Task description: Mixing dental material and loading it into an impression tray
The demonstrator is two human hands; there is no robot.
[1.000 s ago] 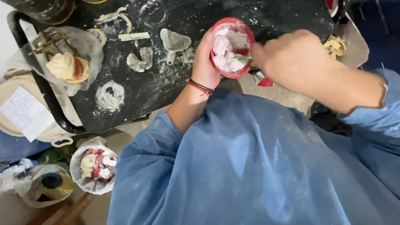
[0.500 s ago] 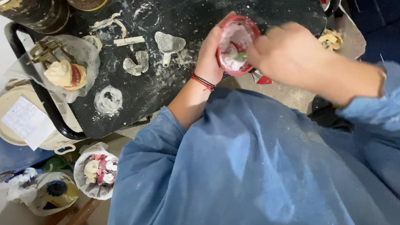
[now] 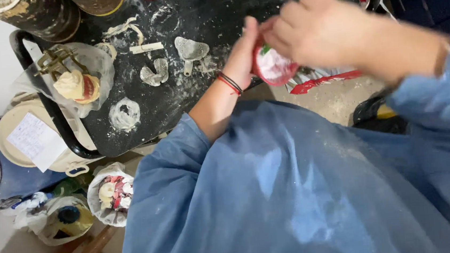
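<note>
Black tray-like worktop [image 3: 180, 98], dusted with white powder and dried plaster smears, carries a metal impression tray [image 3: 191, 50]. Left hand [image 3: 243, 53] cups a flexible red mixing bowl [image 3: 274, 66] of white paste just off the table's edge, tilted for access. Right hand [image 3: 324, 27], motion-blurred, hovers closed over the bowl; any tool in it cannot be made out. Bagged dental casts [image 3: 74, 82] sit at the left.
</note>
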